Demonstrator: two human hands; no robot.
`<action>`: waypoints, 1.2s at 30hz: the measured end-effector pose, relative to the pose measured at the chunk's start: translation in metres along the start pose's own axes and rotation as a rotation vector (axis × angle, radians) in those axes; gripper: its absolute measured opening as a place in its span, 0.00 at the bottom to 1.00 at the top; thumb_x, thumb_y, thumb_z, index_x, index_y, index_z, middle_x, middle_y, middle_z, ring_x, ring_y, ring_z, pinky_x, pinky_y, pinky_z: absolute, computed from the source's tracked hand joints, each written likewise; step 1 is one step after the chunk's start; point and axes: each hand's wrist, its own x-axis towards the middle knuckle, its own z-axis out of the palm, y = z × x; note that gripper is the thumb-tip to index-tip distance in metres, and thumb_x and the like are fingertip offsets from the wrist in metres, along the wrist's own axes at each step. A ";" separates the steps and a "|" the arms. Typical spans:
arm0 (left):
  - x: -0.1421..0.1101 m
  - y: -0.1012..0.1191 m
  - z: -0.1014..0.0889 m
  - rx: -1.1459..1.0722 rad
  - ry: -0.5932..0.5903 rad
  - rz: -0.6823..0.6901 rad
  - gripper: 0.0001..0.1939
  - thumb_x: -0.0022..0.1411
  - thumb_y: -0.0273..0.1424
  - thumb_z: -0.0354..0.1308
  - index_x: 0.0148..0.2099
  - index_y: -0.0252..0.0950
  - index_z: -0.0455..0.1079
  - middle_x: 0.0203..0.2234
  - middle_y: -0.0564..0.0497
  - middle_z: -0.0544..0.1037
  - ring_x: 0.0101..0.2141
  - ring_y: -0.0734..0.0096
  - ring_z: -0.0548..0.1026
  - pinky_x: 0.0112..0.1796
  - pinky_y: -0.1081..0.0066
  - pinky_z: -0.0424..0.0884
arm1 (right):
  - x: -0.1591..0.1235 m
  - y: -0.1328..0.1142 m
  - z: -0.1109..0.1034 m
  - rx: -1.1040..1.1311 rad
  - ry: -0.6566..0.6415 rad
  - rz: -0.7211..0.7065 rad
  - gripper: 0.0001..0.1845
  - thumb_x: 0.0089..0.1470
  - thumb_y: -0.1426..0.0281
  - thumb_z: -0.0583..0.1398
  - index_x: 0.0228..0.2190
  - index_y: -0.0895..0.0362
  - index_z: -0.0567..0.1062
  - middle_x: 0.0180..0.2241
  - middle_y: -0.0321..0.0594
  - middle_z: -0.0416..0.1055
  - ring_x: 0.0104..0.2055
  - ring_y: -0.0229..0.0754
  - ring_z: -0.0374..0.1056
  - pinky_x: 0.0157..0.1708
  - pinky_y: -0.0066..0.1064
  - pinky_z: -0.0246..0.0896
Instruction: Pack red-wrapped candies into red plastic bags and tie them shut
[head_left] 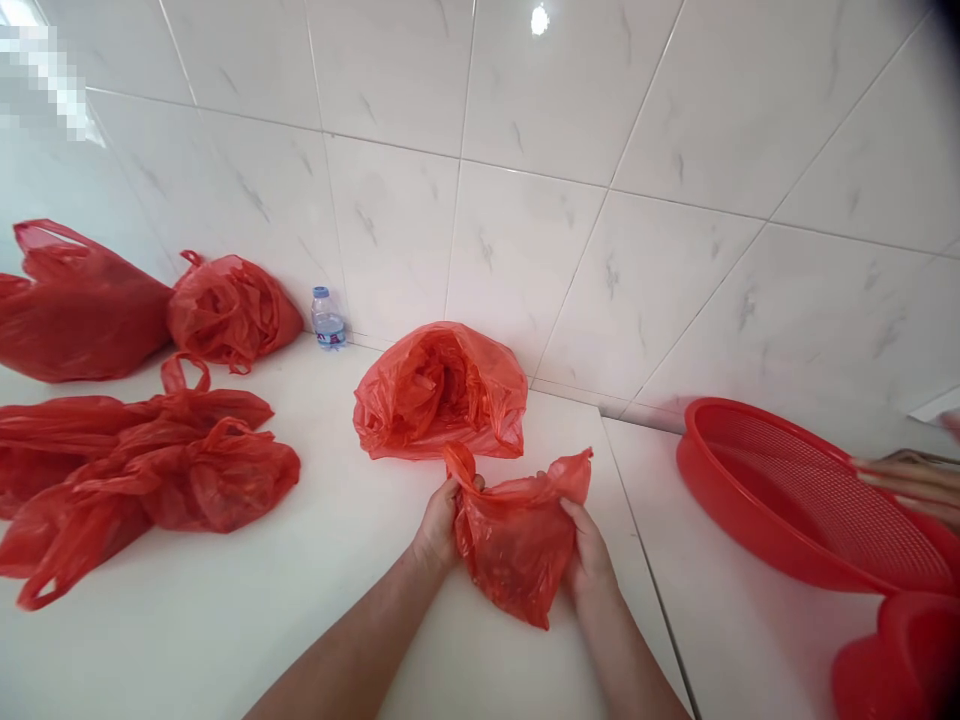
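My left hand [439,525] and my right hand [589,553] both grip a crumpled red plastic bag [514,545], one on each side, just above the white counter [225,640]. One of the bag's loop handles rises out of my left hand. Directly beyond it, a second red plastic bag [439,390] lies puffed up with its mouth gaping, and the bag in my hands touches its front edge. Neither hand touches that second bag.
Several red plastic bags [135,470] lie heaped at the left, below a bagged bundle [232,312]. A small water bottle [328,320] stands by the tiled wall [525,150]. At the right, a co-worker's hand [911,485] reaches over a red mesh sieve [802,495], near another red vessel [900,660].
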 end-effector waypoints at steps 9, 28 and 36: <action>-0.004 0.011 -0.006 -0.046 -0.046 0.019 0.17 0.59 0.34 0.53 0.21 0.35 0.58 0.14 0.55 0.62 0.16 0.75 0.64 0.21 0.75 0.63 | 0.002 0.001 0.003 0.105 -0.024 0.048 0.08 0.43 0.66 0.60 0.26 0.58 0.75 0.28 0.40 0.75 0.32 0.45 0.71 0.37 0.36 0.67; -0.006 -0.002 -0.009 0.101 -0.073 0.100 0.08 0.52 0.26 0.65 0.35 0.33 0.70 0.26 0.49 0.76 0.28 0.68 0.75 0.33 0.69 0.72 | 0.002 -0.003 -0.004 0.106 -0.166 -0.010 0.02 0.49 0.69 0.61 0.26 0.51 0.72 0.19 0.31 0.64 0.25 0.36 0.63 0.32 0.30 0.61; -0.004 0.002 -0.001 0.142 0.036 0.066 0.05 0.55 0.28 0.60 0.34 0.32 0.67 0.26 0.47 0.76 0.29 0.64 0.77 0.33 0.68 0.73 | 0.000 -0.001 0.006 -0.025 -0.298 0.135 0.29 0.48 0.41 0.52 0.18 0.54 0.65 0.15 0.32 0.53 0.19 0.34 0.49 0.23 0.30 0.52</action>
